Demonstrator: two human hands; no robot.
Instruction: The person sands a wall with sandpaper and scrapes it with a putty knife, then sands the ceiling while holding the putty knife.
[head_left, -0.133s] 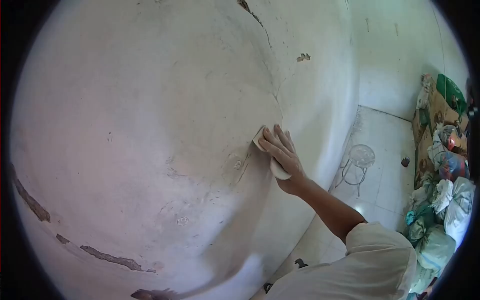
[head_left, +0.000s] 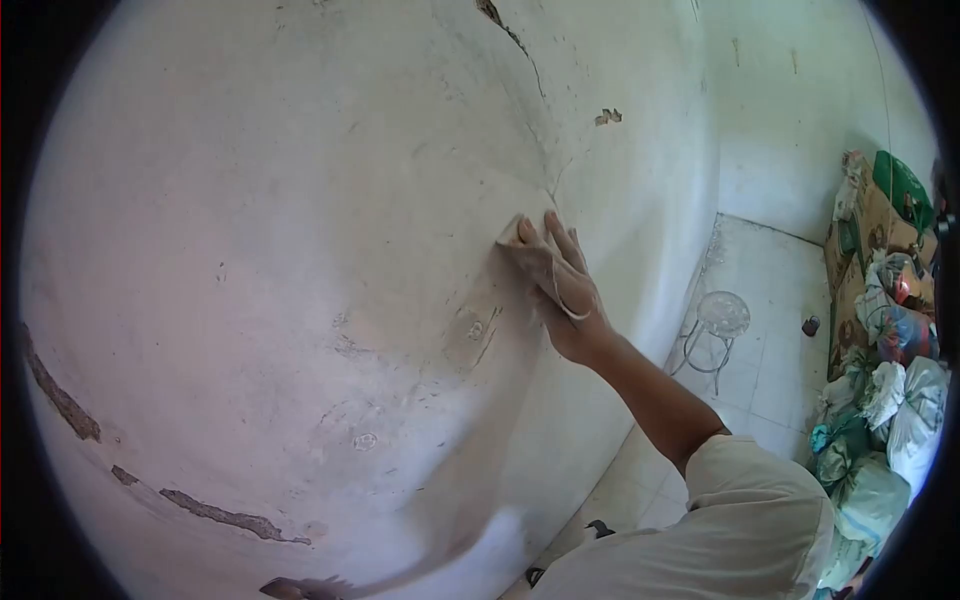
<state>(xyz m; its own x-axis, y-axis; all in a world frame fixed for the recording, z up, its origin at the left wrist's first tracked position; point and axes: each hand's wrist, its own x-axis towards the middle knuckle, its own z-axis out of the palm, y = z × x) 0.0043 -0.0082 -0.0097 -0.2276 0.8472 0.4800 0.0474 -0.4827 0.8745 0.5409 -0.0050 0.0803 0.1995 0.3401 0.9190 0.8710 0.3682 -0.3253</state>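
Observation:
My right hand is pressed against the whitish plaster wall, its fingers pointing up and left. Under the fingers is a pale piece of sandpaper, flat to the wall; a corner shows beyond the fingertips and a thin curved edge near the palm. Pale dust coats the fingers. A rough, scraped patch lies just below and left of the hand, and a thin crack runs above it. At the bottom edge a brown shape, perhaps part of my left hand, is cut off; its fingers cannot be made out.
Broken plaster gaps mark the lower left wall. To the right, a round stool stands on the tiled floor, with a small dark cup-like item beyond it. Stuffed bags and cardboard boxes are piled along the far right.
My right hand has slid a short way up and slightly left along the wall with the sandpaper. More of the scraped patch below it shows now.

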